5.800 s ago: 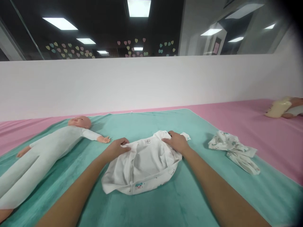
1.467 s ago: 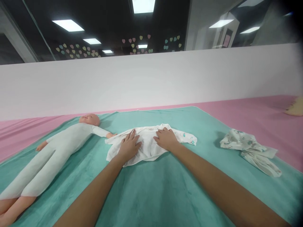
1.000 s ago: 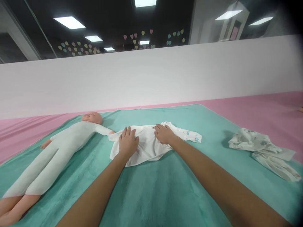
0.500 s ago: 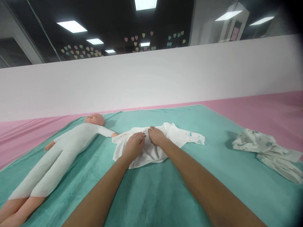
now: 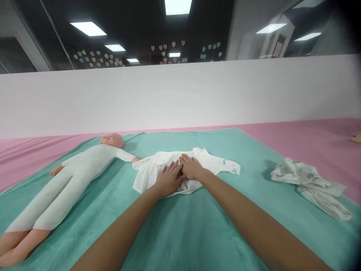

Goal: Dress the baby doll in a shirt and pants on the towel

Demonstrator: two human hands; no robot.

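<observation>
From where I stand, the person's bare forearms come in at five and seven o'clock over a teal blanket [image 5: 183, 237], and a doll [image 5: 87, 162] in a pale one-piece lies face up off to the left, its bare feet nearest, toward eight o'clock. At the centre, a small white shirt [image 5: 152, 171] lies on the blanket, a printed sleeve stretching toward three o'clock. Both hands rest palm down on it, gripping nothing that I can see: the left hand [image 5: 169, 179] has its fingers a little spread, the right hand [image 5: 191, 168] is flatter with its fingers closer together, and the two touch side by side. The doll's near hand reaches the shirt's left sleeve; whether they touch I can't tell. A crumpled printed garment [image 5: 300, 173] sits at about three o'clock. Past the doll's head, toward eleven, runs a pink sheet [image 5: 290, 137], then a white wall [image 5: 180, 98], and at twelve, dark glass [image 5: 132, 22] dotted with heart shapes [image 5: 164, 47].
</observation>
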